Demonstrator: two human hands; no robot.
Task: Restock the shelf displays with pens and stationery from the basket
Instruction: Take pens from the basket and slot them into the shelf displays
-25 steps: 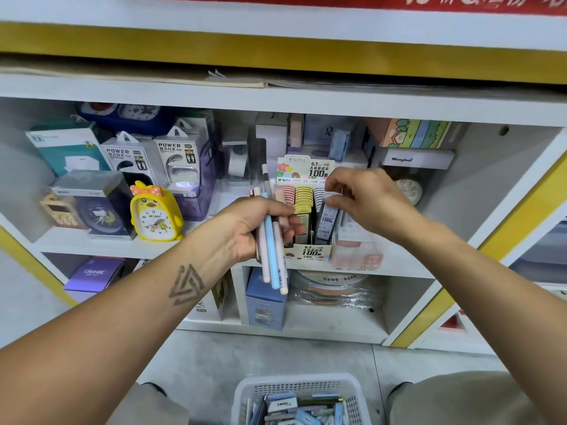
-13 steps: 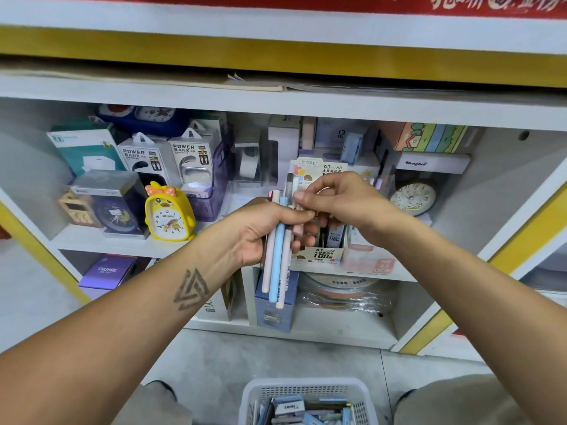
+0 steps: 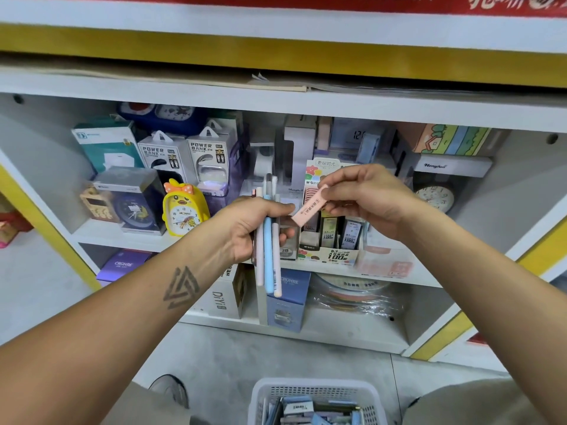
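My left hand grips a bundle of pens, white, blue and pale, held upright in front of the shelf. My right hand pinches a slim pink stationery case by its upper end, its lower end close to my left thumb. Behind both hands stands a cardboard display box of small lead refill cases on the middle shelf. The white plastic basket sits on the floor below, holding several more stationery packs.
The shelf holds power bank boxes, a yellow duck alarm clock, a boxed blue clock and a round clock at right. Lower shelf has boxes and wrapped rolls. My knees flank the basket.
My right hand left the display box, came to the pens in my left hand, and now holds a pink case pulled out to the right of the bundle.
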